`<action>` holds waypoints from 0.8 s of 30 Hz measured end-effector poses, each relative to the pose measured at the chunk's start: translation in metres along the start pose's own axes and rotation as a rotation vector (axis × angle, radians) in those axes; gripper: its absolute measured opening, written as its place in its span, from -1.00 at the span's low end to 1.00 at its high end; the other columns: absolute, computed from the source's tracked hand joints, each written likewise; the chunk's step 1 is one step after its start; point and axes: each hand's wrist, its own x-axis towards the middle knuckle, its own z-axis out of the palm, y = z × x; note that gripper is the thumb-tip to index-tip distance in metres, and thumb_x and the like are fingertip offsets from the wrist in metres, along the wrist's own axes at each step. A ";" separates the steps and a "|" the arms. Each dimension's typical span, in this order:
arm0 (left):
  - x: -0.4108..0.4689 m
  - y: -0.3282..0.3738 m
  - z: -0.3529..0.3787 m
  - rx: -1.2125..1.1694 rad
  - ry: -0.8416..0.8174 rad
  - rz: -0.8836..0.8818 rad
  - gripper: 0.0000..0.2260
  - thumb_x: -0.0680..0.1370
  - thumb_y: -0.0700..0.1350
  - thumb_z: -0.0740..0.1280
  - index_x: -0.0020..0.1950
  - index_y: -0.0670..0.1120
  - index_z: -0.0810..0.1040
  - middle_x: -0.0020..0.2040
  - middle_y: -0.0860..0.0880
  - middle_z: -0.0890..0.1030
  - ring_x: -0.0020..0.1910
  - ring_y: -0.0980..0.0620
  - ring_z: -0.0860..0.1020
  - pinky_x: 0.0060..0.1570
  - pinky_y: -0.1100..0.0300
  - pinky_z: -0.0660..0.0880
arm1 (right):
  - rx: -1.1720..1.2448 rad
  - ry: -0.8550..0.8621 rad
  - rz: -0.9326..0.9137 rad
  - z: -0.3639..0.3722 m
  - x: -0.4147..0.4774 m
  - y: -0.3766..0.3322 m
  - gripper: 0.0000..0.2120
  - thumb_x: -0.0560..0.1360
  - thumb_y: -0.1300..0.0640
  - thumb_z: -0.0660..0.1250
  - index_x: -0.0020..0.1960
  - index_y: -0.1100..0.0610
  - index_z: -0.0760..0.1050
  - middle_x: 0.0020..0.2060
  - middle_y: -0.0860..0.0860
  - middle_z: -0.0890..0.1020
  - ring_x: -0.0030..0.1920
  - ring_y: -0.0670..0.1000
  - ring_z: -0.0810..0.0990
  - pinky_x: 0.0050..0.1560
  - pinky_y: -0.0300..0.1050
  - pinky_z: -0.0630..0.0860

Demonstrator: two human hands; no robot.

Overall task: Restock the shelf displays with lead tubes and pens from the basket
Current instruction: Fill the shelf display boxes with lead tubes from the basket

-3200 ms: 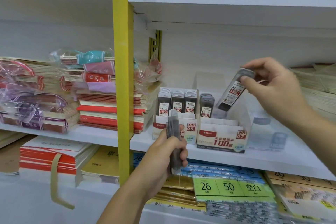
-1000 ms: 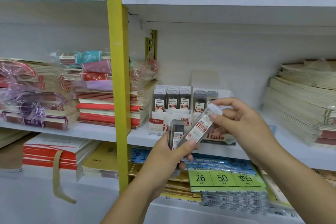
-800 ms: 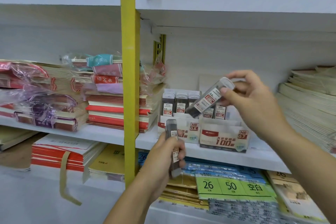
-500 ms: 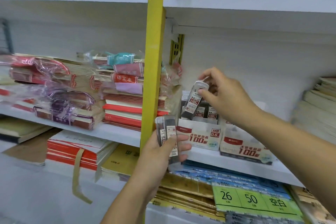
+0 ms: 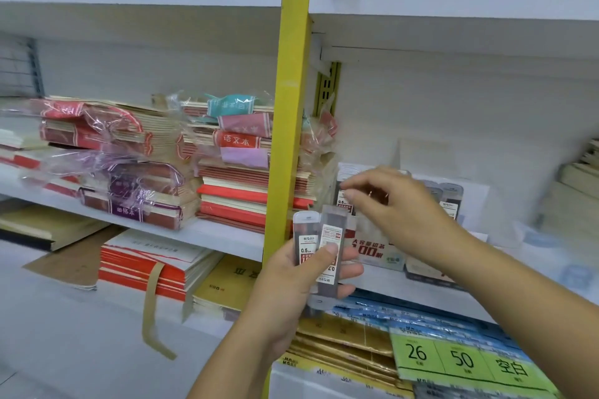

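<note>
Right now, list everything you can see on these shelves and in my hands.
held tubes: two, dark grey, in left hand
boxed tubes: several, dark grey, upright in boxes
boxes: two, white and red, middle shelf
notebooks: several stacks, red and cream, middle shelf left
post: one, yellow, between bays
label pack: one, green, lower shelf
left hand: grips two tubes
right hand: blurred, over boxes

White shelves (image 5: 453, 3), yellow upright (image 5: 291, 107) — white back panel (image 5: 453, 107)
</note>
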 end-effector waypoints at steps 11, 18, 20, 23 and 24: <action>-0.004 0.002 -0.002 0.001 -0.003 0.040 -0.70 0.34 0.00 0.53 0.06 0.07 0.71 -0.05 -0.10 0.74 -0.23 0.05 0.68 -0.38 0.27 0.53 | 0.606 -0.039 0.240 -0.016 -0.033 0.013 -0.87 0.53 0.21 0.36 0.05 0.07 0.48 -0.21 -0.02 0.72 -0.22 -0.01 0.70 -0.28 -0.23 0.56; -0.001 0.005 -0.002 0.020 0.100 0.050 -0.73 0.34 0.11 0.50 -0.03 0.03 0.71 -0.38 -0.04 0.50 -0.50 0.08 0.40 -0.56 0.29 0.30 | 0.477 -0.233 0.174 -0.014 -0.045 0.010 -0.80 0.45 0.34 0.41 -0.04 0.06 0.57 -0.24 0.01 0.68 -0.30 -0.07 0.65 -0.28 -0.27 0.56; 0.001 0.004 -0.003 0.038 0.115 0.078 -0.75 0.37 0.09 0.49 -0.03 0.01 0.71 -0.39 -0.03 0.49 -0.49 0.10 0.39 -0.53 0.27 0.32 | 0.480 -0.263 0.180 -0.011 -0.043 0.003 -0.74 0.44 0.36 0.42 0.00 0.05 0.54 -0.17 -0.06 0.67 -0.29 -0.09 0.64 -0.28 -0.23 0.58; 0.002 0.005 -0.005 0.109 0.106 0.094 -0.82 0.44 0.07 0.48 -0.03 0.02 0.70 -0.40 -0.04 0.49 -0.46 0.09 0.39 -0.45 0.24 0.37 | 0.411 -0.370 0.126 -0.007 -0.040 -0.006 -0.37 0.45 0.38 0.39 0.30 -0.23 0.36 -0.09 -0.17 0.59 -0.23 -0.07 0.60 -0.17 -0.06 0.64; 0.002 0.005 -0.004 0.130 0.097 0.086 -0.86 0.49 0.06 0.46 -0.03 0.04 0.69 -0.37 -0.05 0.51 -0.45 0.09 0.40 -0.43 0.24 0.38 | 0.387 -0.407 0.106 -0.008 -0.040 -0.007 -0.23 0.45 0.39 0.38 0.37 -0.34 0.25 -0.05 -0.16 0.55 -0.21 -0.04 0.60 -0.16 -0.01 0.64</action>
